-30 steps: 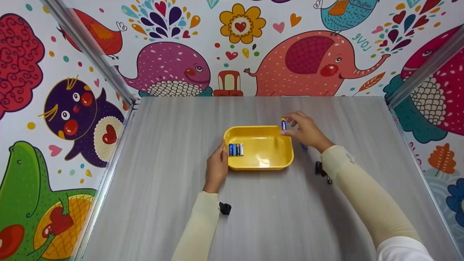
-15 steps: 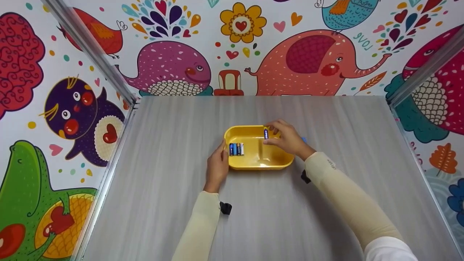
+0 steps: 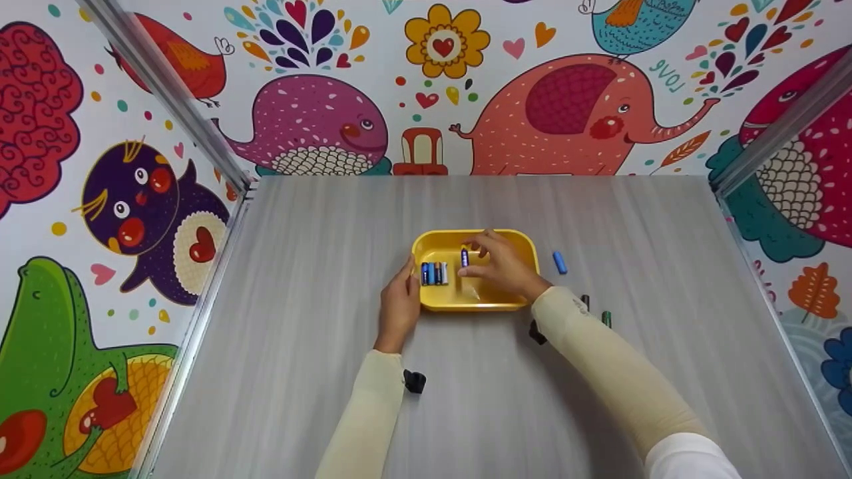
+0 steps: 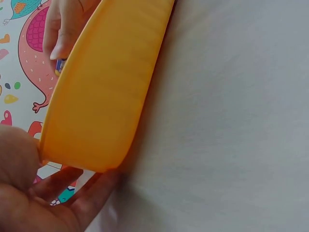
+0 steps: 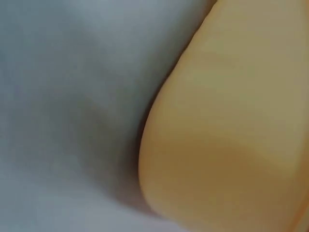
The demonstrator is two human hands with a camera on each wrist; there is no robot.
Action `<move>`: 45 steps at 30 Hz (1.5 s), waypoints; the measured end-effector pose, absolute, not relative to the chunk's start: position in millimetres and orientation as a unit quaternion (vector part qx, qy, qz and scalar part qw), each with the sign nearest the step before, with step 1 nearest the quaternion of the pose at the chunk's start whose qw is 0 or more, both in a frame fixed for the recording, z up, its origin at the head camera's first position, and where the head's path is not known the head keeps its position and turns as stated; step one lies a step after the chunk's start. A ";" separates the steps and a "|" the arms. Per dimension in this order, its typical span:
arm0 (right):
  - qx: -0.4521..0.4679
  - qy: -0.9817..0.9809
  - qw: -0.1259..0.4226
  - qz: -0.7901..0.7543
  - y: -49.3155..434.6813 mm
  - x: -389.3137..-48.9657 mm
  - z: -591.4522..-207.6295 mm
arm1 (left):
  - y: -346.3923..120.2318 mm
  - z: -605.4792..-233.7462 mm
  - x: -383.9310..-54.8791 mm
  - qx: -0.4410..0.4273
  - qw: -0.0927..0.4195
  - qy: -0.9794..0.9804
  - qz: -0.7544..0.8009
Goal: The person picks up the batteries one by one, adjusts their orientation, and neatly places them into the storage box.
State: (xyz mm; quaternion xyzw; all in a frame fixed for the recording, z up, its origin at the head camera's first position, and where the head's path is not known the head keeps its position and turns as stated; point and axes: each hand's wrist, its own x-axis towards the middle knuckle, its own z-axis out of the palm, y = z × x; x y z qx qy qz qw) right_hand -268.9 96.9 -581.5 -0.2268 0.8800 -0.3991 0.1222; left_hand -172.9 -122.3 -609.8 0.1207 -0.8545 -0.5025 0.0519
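My left hand [image 3: 399, 303] holds the left end of a yellow plastic tray [image 3: 476, 307], its thumb by the rim and fingers against the outer wall in the left wrist view. Inside, at the left end, several batteries [image 3: 434, 273] in blue, dark and pale colours stand side by side in a row. My right hand [image 3: 502, 266] reaches over the tray's right half and pinches a purple battery [image 3: 464, 258] with a yellow end between thumb and fingers. It is held lengthwise, a little right of the row. The right wrist view shows only the tray's outer wall [image 5: 222, 121], with no fingers.
Right of the tray, a blue battery [image 3: 560, 262] lies on the grey table [image 3: 299, 279]. A dark one [image 3: 585, 302] and a green one [image 3: 606, 319] lie nearer, partly covered by the right sleeve [image 3: 599, 352]. A patterned wall [image 3: 319, 120] stands behind the table.
My right hand has moved left from the tray's far right corner into the tray, carrying the purple battery towards the row. The loose batteries at right are uncovered. My left hand stays put.
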 end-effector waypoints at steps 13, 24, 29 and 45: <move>-0.186 0.875 0.143 -0.423 72.7 -266.6 -595.7 | -122.6 -608.0 -173.1 0.132 0.027 -0.854 -0.502; -0.197 0.874 0.135 -0.424 68.2 -268.8 -613.2 | -122.7 -609.2 -173.0 0.125 0.036 -0.857 -0.499; -0.206 0.873 0.131 -0.423 68.4 -269.7 -616.6 | -123.3 -609.9 -172.9 0.116 0.045 -0.857 -0.500; -0.208 0.895 0.140 -0.369 68.3 -268.2 -619.7 | -122.0 -608.7 -172.6 0.127 0.030 -0.848 -0.514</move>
